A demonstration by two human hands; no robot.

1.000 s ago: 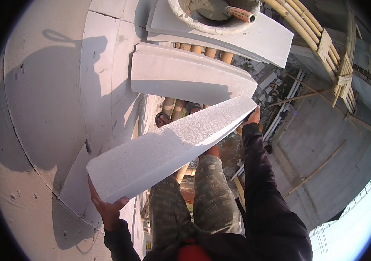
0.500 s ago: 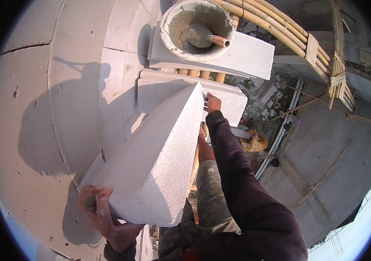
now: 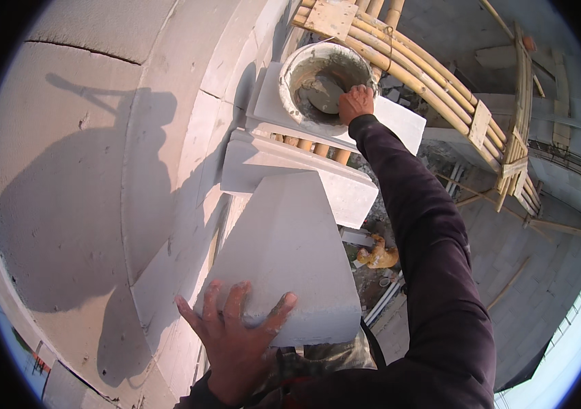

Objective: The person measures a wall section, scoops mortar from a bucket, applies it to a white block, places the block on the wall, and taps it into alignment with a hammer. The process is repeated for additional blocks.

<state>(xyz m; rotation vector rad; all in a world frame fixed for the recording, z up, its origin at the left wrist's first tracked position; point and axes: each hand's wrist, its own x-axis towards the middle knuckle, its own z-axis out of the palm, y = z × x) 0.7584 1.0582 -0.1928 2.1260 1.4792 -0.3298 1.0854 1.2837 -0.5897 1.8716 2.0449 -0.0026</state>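
A large pale grey lightweight concrete block (image 3: 290, 238) stands in front of me. My left hand (image 3: 239, 334) lies on its near end with the fingers spread, pressing flat rather than wrapping round it. Farther off, a round mortar bucket (image 3: 292, 102), its rim crusted with cement, holds some wet grey mortar. My right hand (image 3: 356, 103) reaches over the bucket's right rim, closed on the trowel's handle, which the fingers hide. The trowel's grey blade (image 3: 323, 94) shows inside the bucket, smeared with mortar.
More pale blocks (image 3: 352, 194) lie across bamboo poles (image 3: 322, 149) beyond my block. A block wall (image 3: 99, 177) rises close on the left. Bamboo railing (image 3: 433, 82) curves along the right. Far below, a person in yellow (image 3: 377, 255) is beside rubble and white pipes (image 3: 384, 303).
My right hand has left the block's far end and taken the trowel handle in the bucket. My left hand has shifted from the block's lower left corner onto its face; the block now sits more upright.
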